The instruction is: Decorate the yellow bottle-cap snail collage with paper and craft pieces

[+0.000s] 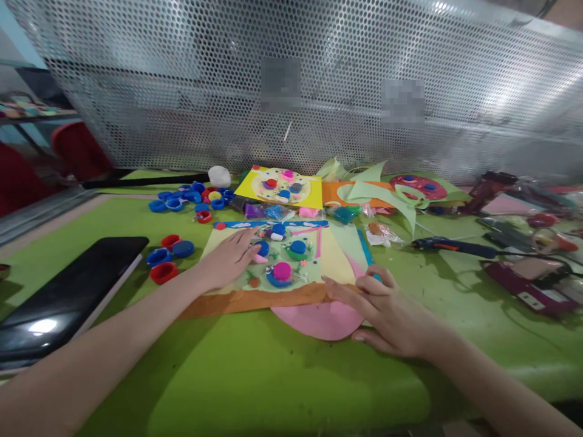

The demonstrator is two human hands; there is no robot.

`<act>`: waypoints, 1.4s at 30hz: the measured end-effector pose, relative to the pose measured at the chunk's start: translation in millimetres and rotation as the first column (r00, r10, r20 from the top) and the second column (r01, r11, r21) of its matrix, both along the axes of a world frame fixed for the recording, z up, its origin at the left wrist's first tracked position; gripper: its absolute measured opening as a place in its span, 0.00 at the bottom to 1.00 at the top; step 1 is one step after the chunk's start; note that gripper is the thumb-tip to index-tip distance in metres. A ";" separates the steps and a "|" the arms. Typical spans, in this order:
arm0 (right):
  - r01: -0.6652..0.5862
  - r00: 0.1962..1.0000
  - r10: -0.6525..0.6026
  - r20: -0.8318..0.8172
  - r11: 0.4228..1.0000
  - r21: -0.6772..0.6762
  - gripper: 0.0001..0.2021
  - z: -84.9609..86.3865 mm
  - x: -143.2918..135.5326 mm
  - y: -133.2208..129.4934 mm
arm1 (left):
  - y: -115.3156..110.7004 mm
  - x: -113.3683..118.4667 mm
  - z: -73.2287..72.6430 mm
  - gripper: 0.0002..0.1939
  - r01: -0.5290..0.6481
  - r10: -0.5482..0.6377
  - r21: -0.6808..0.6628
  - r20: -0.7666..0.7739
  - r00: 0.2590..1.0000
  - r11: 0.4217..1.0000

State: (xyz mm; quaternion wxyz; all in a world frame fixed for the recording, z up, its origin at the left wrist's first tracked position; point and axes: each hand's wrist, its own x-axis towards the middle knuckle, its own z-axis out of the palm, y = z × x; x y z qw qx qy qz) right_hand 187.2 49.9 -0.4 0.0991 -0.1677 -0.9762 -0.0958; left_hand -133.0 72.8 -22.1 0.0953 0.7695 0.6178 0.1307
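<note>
A handmade craft picture [218, 300] lies in front of me, with bottle caps and modelling clay stuck on it and an orange strip along its near edge. My left hand [230, 258] rests flat on its left part, fingers stretched toward a blue cap [262, 248]. A pink cap [282, 271] sits near the picture's middle. My right hand [392, 312] is at the right edge, index finger extended onto the picture, the other fingers apart and partly bent. A pink paper disc [319, 321] sticks out beneath the picture near that hand. Neither hand visibly holds anything.
Loose blue and red caps [173, 204] lie at the left behind a black phone [68, 291]. A yellow craft card [310, 194] and small clay bags [276, 212] are at the back. On the right are a glue gun [455, 246] and a maroon box [523, 288]. A perforated metal panel [337, 139] stands behind.
</note>
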 end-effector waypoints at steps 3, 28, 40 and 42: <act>0.008 1.000 -0.009 0.018 1.000 0.030 0.32 1.3 -0.1 2.1 | 0.3 -1.0 -1.5 0.32 -0.002 0.002 0.008 0.000 1.000 1.000; 0.199 0.974 -0.202 -0.103 0.979 -0.041 0.30 -6.5 43.0 -7.3 | 0.8 2.1 2.3 0.34 -0.033 0.033 0.003 -0.007 0.999 0.999; 0.107 0.989 -0.116 -0.095 0.990 -0.097 0.32 -3.4 7.1 -11.5 | 1.4 0.8 0.7 0.36 -0.020 0.020 0.005 -0.004 1.000 1.000; 0.116 0.991 -0.119 -0.067 0.992 -0.042 0.31 -3.1 6.4 -10.2 | 1.6 0.8 0.7 0.36 -0.020 0.020 0.005 -0.005 1.000 1.000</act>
